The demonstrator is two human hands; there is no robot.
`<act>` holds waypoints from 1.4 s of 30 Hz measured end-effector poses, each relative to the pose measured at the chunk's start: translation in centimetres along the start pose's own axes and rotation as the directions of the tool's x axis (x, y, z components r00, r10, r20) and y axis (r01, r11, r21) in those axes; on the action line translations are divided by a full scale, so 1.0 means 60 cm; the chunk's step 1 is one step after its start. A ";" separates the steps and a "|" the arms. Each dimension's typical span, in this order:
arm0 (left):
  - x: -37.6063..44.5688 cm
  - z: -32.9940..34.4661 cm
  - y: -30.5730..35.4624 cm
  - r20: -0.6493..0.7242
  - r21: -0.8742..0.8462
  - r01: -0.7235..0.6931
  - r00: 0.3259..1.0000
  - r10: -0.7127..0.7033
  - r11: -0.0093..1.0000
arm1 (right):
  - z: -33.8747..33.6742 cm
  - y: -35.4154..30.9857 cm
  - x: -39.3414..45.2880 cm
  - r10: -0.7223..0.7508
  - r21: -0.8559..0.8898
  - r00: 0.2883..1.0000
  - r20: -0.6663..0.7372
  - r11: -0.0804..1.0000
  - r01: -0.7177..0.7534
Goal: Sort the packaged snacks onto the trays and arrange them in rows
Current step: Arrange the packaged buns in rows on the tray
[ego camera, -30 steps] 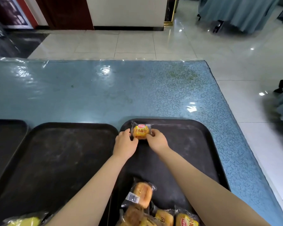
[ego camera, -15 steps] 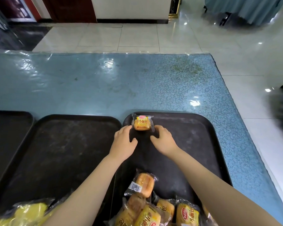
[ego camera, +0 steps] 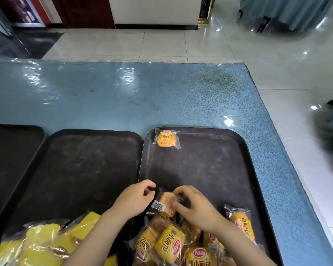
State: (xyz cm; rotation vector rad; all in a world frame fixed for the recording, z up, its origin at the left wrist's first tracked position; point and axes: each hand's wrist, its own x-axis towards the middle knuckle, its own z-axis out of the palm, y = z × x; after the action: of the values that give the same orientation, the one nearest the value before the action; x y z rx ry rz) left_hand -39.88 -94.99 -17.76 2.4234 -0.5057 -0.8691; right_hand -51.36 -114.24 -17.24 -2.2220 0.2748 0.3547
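One small yellow bread packet (ego camera: 166, 138) lies alone at the far left corner of the right black tray (ego camera: 215, 162). Near the front of that tray, both hands meet on another bread packet (ego camera: 166, 204) lying barcode-up. My right hand (ego camera: 194, 207) pinches its right side with curled fingers. My left hand (ego camera: 136, 199) has its fingers curled at the packet's left edge. A pile of several yellow-orange bread packets (ego camera: 171, 244) lies just in front, and one more packet (ego camera: 240, 223) lies to the right.
The middle black tray (ego camera: 81, 169) holds several yellow cake packets (ego camera: 46, 240) at its near edge. A third black tray (ego camera: 12, 150) shows at the left. The trays sit on a blue plastic-covered table (ego camera: 142, 96); its right edge drops to a tiled floor.
Both hands let go of the packet at the tray's far corner and drew back toward me. They now hold a second packet near the pile.
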 end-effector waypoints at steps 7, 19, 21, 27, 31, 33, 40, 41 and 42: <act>-0.015 0.008 0.003 0.054 -0.174 0.033 0.998 -0.024 0.984 | 0.009 -0.022 -0.018 0.021 0.054 0.993 0.119 0.998 -0.028; 0.005 -0.001 0.068 -0.033 -0.232 -0.135 0.991 0.131 0.963 | -0.002 0.020 0.006 0.206 0.490 0.973 -0.100 0.862 -0.132; 0.016 0.006 0.070 -0.062 -0.153 -0.156 0.987 0.148 0.976 | -0.015 0.024 0.012 0.253 0.664 0.966 -0.050 0.731 -0.158; 0.050 0.034 0.090 0.015 -0.322 -0.075 0.996 0.084 0.944 | -0.046 0.035 0.036 0.356 0.911 0.934 -0.038 0.397 -0.114; 0.083 0.050 0.117 -0.139 -0.262 -0.168 0.981 0.135 0.950 | -0.073 0.054 0.079 0.447 0.973 0.894 -0.031 0.217 -0.075; 0.101 0.057 0.131 -0.221 -0.094 -0.259 0.947 0.233 0.961 | -0.086 0.067 0.109 0.509 0.973 0.857 -0.074 0.225 -0.050; 0.167 0.062 0.169 -0.125 0.335 -0.339 0.909 0.398 0.879 | -0.129 0.087 0.208 0.544 0.930 0.823 -0.164 0.363 -0.054; 0.176 0.062 0.169 -0.113 0.390 -0.331 0.909 0.401 0.859 | -0.133 0.086 0.218 0.550 0.925 0.816 -0.177 0.377 -0.054; 0.185 0.062 0.169 -0.109 0.437 -0.321 0.908 0.403 0.840 | -0.136 0.089 0.229 0.555 0.917 0.810 -0.190 0.395 -0.055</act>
State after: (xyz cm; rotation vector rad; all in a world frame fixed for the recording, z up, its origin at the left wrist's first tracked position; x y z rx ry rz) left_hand -36.02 -109.83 -19.68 2.6103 -1.1257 -0.3756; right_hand -38.90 -124.95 -20.89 -1.1053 0.9489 -0.1700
